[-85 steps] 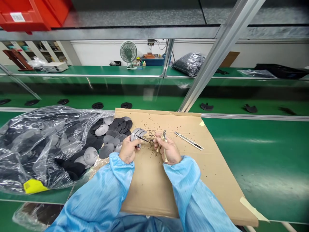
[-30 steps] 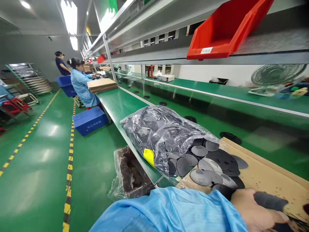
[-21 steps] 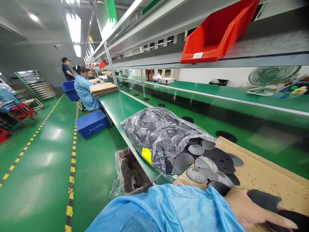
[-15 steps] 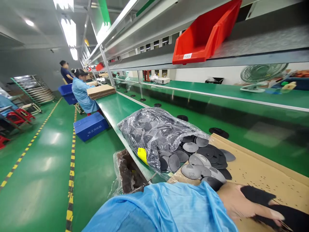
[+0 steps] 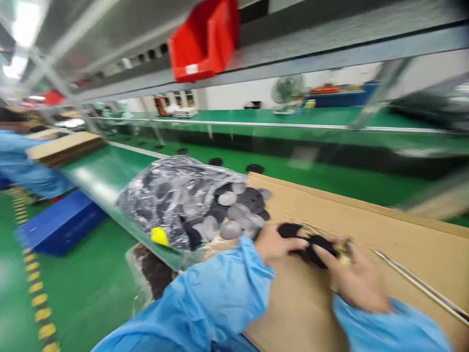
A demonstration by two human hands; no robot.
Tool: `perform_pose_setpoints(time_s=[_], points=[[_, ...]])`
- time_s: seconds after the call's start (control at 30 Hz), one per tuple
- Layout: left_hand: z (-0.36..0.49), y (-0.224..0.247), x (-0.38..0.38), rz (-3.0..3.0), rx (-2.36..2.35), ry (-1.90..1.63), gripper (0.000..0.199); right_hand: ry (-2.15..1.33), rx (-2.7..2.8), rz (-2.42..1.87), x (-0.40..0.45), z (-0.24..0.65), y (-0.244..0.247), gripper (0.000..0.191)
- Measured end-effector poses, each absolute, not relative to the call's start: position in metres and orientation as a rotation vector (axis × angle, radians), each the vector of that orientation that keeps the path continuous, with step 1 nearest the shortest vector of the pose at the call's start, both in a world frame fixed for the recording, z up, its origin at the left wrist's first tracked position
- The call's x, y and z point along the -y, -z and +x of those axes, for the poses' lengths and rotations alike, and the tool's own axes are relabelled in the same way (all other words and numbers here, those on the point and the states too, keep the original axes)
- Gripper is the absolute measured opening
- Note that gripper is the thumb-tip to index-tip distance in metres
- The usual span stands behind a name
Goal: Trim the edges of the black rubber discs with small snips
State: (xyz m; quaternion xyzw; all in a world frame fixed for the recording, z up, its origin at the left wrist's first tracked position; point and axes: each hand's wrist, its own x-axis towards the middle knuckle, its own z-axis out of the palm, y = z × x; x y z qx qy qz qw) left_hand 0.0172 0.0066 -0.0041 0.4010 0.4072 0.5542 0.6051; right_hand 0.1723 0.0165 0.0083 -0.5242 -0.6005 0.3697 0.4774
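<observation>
Two dark pieces meet over the cardboard sheet (image 5: 366, 230), and motion blurs their outline. My left hand (image 5: 273, 247) is closed on the left black oval piece (image 5: 289, 230), its thumb across the near edge. The right black piece (image 5: 321, 248) is gripped by my right hand (image 5: 361, 281), with the thumb pressed on it. A small brassy blur shows among the right fingers; I cannot make out what it is. Left of my left hand, several grey and black oval pieces (image 5: 240, 212) spill from a clear plastic bag (image 5: 164, 186).
A slim metallic rod (image 5: 421, 283) lies on the cardboard at right. Small black stacks (image 5: 254, 168) stand behind the bag. Overhead, a red bin (image 5: 205, 44) hangs at the shelf edge. A blue box (image 5: 60, 222) and a co-worker's sleeve (image 5: 32, 161) are at left.
The view has swung right, so the bag and red bin sit further left. My right hand has come into view, and both hands now hold black pieces together above the cardboard.
</observation>
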Motion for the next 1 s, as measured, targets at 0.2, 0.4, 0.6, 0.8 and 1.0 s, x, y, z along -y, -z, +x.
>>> perform_pose_setpoints(time_s=[0.2,0.4,0.6,0.8,1.0], points=[[0.019,0.002,-0.005,0.881,-0.822,-1.258,0.036,-0.983,1.396,-1.179,-0.016,0.175,0.0,0.033],[0.019,-0.004,0.003,0.896,-0.827,-1.194,0.042,-0.854,1.495,-1.161,-0.005,0.168,-0.004,0.023],[0.02,-0.003,0.002,0.863,-0.785,-1.219,0.044,-0.93,1.329,-1.173,-0.003,0.163,-0.004,0.029],[0.022,-0.003,0.004,0.878,-0.768,-1.229,0.043,-0.892,1.349,-1.135,-0.001,0.162,-0.004,0.026],[0.02,-0.006,0.005,0.934,-0.831,-1.193,0.044,-0.777,1.454,-1.206,-0.004,0.164,0.001,0.026]])
